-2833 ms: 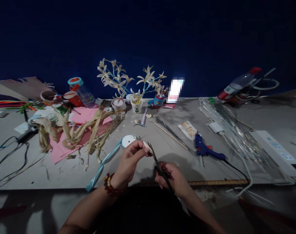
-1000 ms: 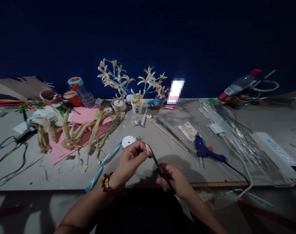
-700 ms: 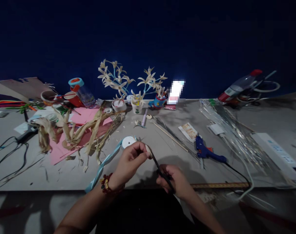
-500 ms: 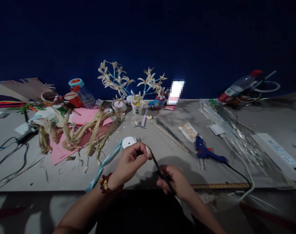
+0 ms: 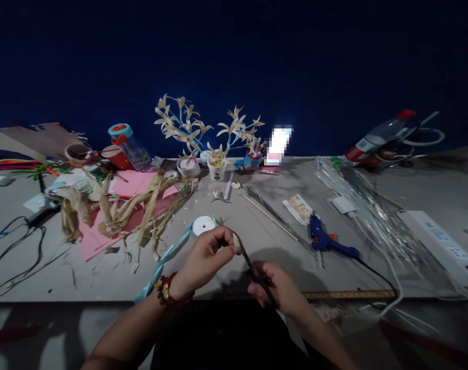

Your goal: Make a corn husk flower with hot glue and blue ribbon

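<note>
Between thumb and fingertips, my left hand (image 5: 211, 257) pinches a small pale piece of corn husk (image 5: 236, 242). My right hand (image 5: 274, 288) is closed round the handles of dark scissors (image 5: 257, 275), whose blades point up and left to the husk piece. The blade tips lie against or right beside it; I cannot tell whether they cut into it. Just behind my left hand lies a white ribbon spool (image 5: 203, 226), with light blue ribbon (image 5: 168, 254) trailing to the table's front edge.
Dried corn husks (image 5: 114, 210) lie on pink paper (image 5: 91, 241) at left. Husk flowers (image 5: 187, 128) stand in small pots at the back. A blue glue gun (image 5: 328, 242), wire stems (image 5: 274, 213), a power strip (image 5: 438, 244) and a tipped bottle (image 5: 380, 136) are at right.
The husk piece and my left fingertips have shifted very slightly, and the husk now shows more upright beside the blade tips. My right hand stays almost in place.
</note>
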The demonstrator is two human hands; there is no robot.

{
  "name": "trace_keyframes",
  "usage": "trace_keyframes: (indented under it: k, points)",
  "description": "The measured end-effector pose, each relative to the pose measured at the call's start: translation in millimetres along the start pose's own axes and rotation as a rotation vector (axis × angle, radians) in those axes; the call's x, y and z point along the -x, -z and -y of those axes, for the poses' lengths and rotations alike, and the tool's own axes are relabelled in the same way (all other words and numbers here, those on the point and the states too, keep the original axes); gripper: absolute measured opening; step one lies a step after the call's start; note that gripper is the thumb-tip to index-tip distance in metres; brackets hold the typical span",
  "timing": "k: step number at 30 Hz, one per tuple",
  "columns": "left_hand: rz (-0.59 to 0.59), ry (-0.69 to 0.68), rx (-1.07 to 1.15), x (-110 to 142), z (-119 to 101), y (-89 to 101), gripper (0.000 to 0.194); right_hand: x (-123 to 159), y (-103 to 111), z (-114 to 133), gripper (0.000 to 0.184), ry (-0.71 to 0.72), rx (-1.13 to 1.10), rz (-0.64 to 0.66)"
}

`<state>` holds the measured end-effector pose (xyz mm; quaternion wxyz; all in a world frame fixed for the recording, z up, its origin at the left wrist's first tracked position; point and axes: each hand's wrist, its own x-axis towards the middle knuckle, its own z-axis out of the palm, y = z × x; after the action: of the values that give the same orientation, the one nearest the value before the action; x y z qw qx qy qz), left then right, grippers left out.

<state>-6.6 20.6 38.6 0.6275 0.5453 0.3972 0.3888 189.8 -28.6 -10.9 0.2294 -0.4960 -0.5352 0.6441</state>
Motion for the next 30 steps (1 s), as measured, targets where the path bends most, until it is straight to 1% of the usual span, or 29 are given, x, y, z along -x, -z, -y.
trace_keyframes:
  k: [7, 15, 21, 25, 30]
  points:
    - [0.011, -0.007, -0.011, -1.4, 2.1, 2.1, 0.023, 0.0, 0.3, -2.0, 0.059, -0.006, 0.015, -0.007]
    - [0.030, -0.007, -0.010, -0.6, 2.1, 4.5, 0.021, -1.2, 1.1, -0.1, 0.063, 0.023, 0.038, -0.005]
    - [0.056, -0.019, -0.006, -0.7, 0.2, 5.5, 0.021, -1.1, 0.9, -0.8, 0.062, 0.007, 0.033, 0.003]
    - [0.060, -0.014, 0.010, -1.0, -0.3, 5.9, 0.023, -1.4, 0.2, -2.7, 0.065, 0.022, 0.055, -0.007]
    - [0.076, -0.018, 0.022, -0.7, -0.4, 7.0, 0.024, -1.9, 0.8, -5.9, 0.063, 0.040, 0.055, -0.008]
